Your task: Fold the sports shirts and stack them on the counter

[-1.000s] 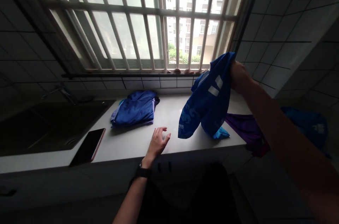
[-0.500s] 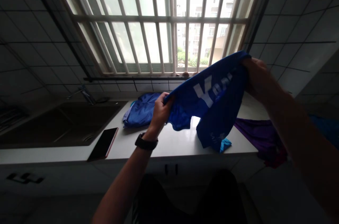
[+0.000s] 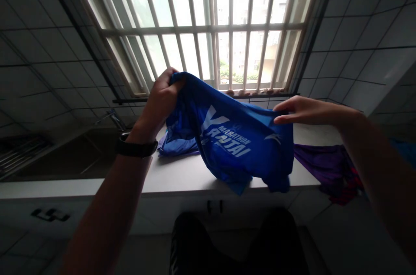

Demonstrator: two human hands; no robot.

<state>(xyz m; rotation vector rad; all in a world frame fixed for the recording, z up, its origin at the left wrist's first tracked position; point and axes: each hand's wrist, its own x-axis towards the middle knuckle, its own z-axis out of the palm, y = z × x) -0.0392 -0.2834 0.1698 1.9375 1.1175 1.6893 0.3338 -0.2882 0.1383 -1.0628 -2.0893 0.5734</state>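
While daylight floods through a tall barred window (image 3: 247, 28), the white tiled wall (image 3: 367, 41) around it sits in shadow. Toward the left, a dark steel sink (image 3: 71, 158) with a slim metal faucet (image 3: 112, 118) is set into a pale smooth surface (image 3: 182, 182) that runs right beneath the window. A bright blue synthetic running shirt (image 3: 230, 145) hangs above the surface, stretched between the hands, its lower folds drooping close to the surface. Beyond it, a flat-folded blue garment (image 3: 178, 147) lies on the surface, partly hidden by the shirt. To the right, a crumpled purple cloth (image 3: 325, 166) droops past the near edge of the surface, and a darker blue cloth (image 3: 403, 149) is cut off by the frame. So far, the blue garment lies folded, while the shirt is spread open and the purple cloth lies loose.

The left hand (image 3: 159, 101) is closed firmly around a bunched upper corner of the shirt, with a black watch strap (image 3: 135, 148) on its wrist. The right hand (image 3: 307, 110) is held narrow, its fingers (image 3: 282, 115) extended along the shirt's upper edge; whether they pinch the fabric is hard to tell. White lettering (image 3: 227, 136) runs across the shirt, with MARATHON legible, though folds hide the shirt's full shape.
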